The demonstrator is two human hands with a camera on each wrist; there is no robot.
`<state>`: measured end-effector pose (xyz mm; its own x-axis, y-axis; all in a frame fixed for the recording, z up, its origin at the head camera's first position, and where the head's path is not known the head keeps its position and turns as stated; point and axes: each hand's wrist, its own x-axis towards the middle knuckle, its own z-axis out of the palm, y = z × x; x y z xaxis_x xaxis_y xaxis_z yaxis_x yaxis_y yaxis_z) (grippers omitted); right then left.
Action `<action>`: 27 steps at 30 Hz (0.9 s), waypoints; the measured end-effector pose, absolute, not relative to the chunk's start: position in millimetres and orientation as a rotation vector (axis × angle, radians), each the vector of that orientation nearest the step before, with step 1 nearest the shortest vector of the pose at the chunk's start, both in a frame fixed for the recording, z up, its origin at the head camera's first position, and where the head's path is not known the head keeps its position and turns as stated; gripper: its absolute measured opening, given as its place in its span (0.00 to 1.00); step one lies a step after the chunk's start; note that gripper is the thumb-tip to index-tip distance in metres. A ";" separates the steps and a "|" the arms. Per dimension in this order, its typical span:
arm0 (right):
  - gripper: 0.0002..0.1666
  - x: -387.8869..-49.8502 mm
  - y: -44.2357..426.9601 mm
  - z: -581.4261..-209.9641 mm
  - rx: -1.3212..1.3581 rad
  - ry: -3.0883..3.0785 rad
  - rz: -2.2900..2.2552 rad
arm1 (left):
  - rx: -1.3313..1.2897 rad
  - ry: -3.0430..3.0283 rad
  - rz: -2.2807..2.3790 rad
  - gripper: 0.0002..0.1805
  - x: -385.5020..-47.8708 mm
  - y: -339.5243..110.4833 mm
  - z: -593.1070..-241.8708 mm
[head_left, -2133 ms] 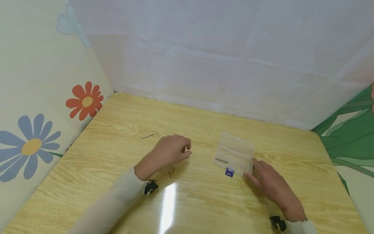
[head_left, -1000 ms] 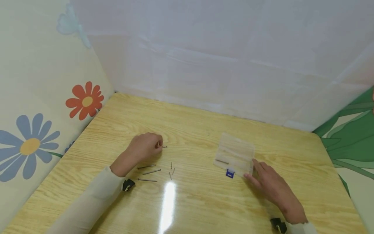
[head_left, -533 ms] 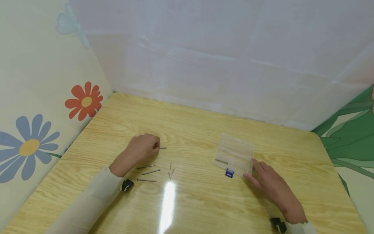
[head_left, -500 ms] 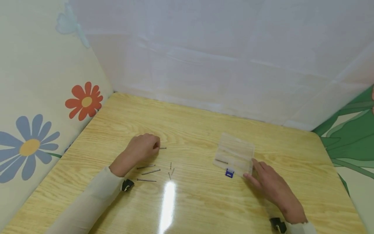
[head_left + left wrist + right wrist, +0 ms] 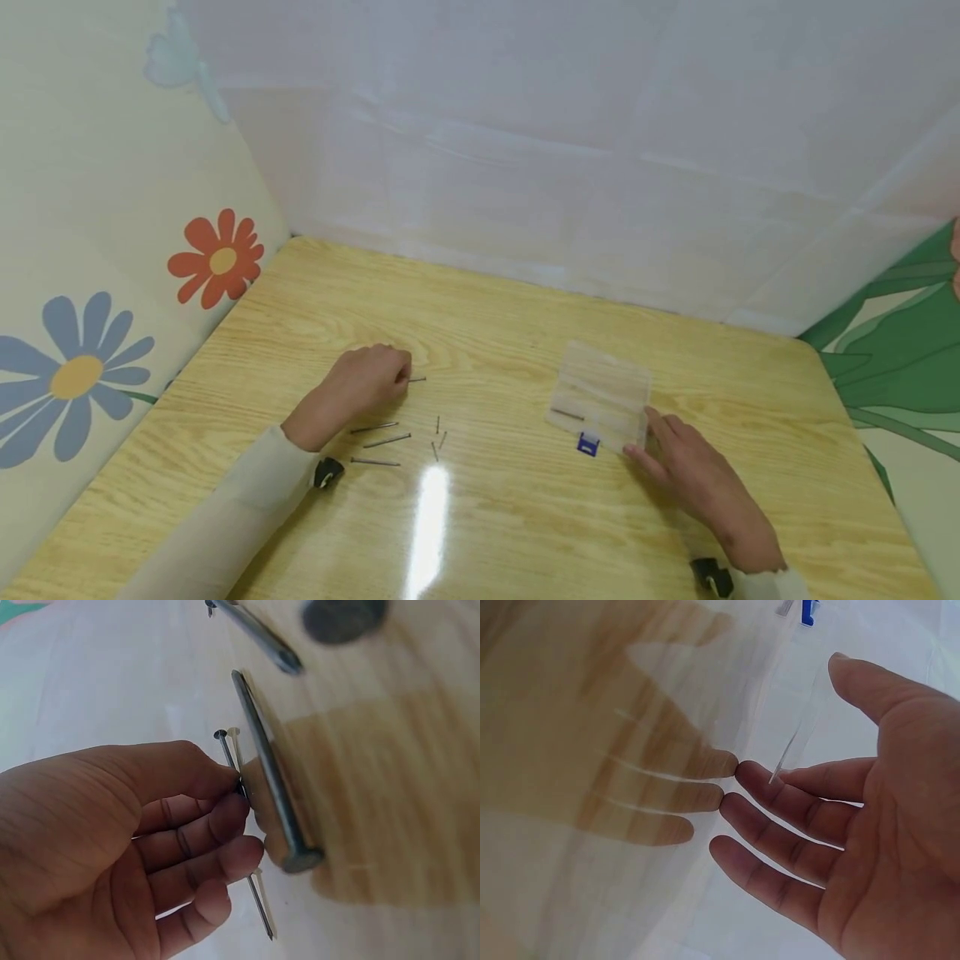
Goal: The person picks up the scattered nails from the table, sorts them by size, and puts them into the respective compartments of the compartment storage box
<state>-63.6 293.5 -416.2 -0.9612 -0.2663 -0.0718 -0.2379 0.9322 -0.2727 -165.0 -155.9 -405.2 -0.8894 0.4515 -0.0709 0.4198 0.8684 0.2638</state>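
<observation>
Between thumb and fingers my left hand (image 5: 360, 383) pinches a nail (image 5: 260, 906) close to the table surface; its head and pointed end stick out on either side. Larger nails lie beside that hand, among them a long nail (image 5: 271, 772) in the left wrist view. My right hand (image 5: 697, 475) is at the right side of a clear plastic box (image 5: 611, 371), its relaxed fingers touching the wall and the thumb apart. Inside the box lies one nail (image 5: 567, 413). A blue latch (image 5: 588, 444) is at the box's near side.
Several nails lie left of centre on the wooden table (image 5: 525, 533): long ones such as this nail (image 5: 375, 462), and small ones such as this short nail (image 5: 435, 451). A white cloth backdrop (image 5: 525, 167) rises behind, and flower-patterned panels (image 5: 90, 250) stand at the sides.
My left hand moved left and back from mid-table, uncovering the long nails, and came to grip the farther nail. For the last half second it is nearly still. The right hand stays by the box.
</observation>
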 end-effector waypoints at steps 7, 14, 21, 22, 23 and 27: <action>0.46 -64.2 294.2 -416.8 -0.404 2.995 -0.403 | 0.664 2.869 0.386 0.05 -166.0 -154.5 -404.2; 0.45 -64.3 294.7 -416.4 -0.408 2.999 -0.401 | 0.668 2.844 0.414 0.06 -166.4 -154.6 -405.3; 0.45 -64.1 294.6 -415.5 -0.410 2.997 -0.415 | 0.729 2.869 0.386 0.11 -169.2 -154.5 -408.3; 0.45 -64.2 294.9 -415.5 -0.408 2.996 -0.414 | 0.733 2.872 0.381 0.11 -169.1 -154.2 -408.3; 0.45 -64.3 295.1 -415.6 -0.406 2.995 -0.413 | 0.733 2.875 0.376 0.11 -169.0 -154.1 -408.3; 0.45 -64.8 296.3 -416.3 -0.406 2.996 -0.418 | 0.731 2.888 0.373 0.10 -166.8 -154.3 -406.8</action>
<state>-64.8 296.3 -416.3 -0.9606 -0.2731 -0.0515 -0.2486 0.9272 -0.2804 -166.8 -154.3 -406.8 -0.8724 0.4832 -0.0737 0.4487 0.8514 0.2716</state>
